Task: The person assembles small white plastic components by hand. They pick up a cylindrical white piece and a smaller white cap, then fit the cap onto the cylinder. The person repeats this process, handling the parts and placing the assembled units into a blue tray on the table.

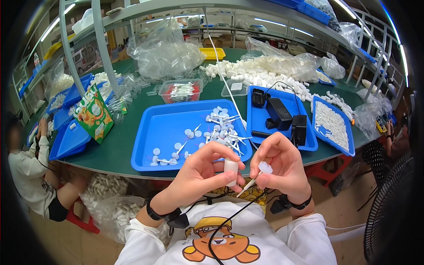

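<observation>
"In the head view, where was there room to move?"

"The upper left of the big blue tray lay bare; small discs and sticks crowded its right side, with a few more along the near edge. A strip of green table showed between that tray and the green packet."

"And the tight edges?"

"On the right. The tray of black adapters sat just beside the big one, and the tray of white pieces came right after it."

"Where were the hands?"

"Toward the wearer, in front of the table's near edge, with a narrow gap between them."

"What did they have?"

"The left hand was grasping a white tube, roughly upright between thumb and fingers. The right hand was pinching a stick with a round top."

"How did those two lie?"

"The stick was to the right of the tube, its top up by the right thumb and its tip slanting down leftward, below the tube. I couldn't tell whether that tip touched the left fingers."
</observation>
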Available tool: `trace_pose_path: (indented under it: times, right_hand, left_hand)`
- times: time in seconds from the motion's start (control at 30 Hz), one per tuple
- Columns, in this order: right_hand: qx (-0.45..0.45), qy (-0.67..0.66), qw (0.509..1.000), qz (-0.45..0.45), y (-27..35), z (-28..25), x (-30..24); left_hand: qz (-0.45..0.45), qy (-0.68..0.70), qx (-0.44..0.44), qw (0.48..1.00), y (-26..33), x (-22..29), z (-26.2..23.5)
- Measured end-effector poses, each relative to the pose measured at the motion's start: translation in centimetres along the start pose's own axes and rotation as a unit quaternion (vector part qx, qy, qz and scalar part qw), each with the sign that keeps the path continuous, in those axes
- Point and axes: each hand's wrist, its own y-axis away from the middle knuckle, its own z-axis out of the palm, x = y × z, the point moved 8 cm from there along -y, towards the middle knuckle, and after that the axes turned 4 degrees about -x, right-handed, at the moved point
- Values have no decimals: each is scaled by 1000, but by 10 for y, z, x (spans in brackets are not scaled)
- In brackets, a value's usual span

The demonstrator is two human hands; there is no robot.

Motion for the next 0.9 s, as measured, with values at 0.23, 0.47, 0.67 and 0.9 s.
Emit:
trace_pose_path:
  times: [0.23,0.47,0.67,0.9]
  right_hand:
    - [-24,-47,997,50,3,9,-3]
    - [-46,287,951,-102,1,16,-17]
    - [-5,453,880,-139,-2,21,-24]
    - [20,467,880,-86,-4,14,-23]
  left_hand:
    - [4,-18,33,999,-1,4,-2]
    - [-8,-66,54,996,-1,-1,-9]
    - [-3,-91,83,992,-2,-1,-17]
    - [-30,-64,114,991,-3,-2,-21]
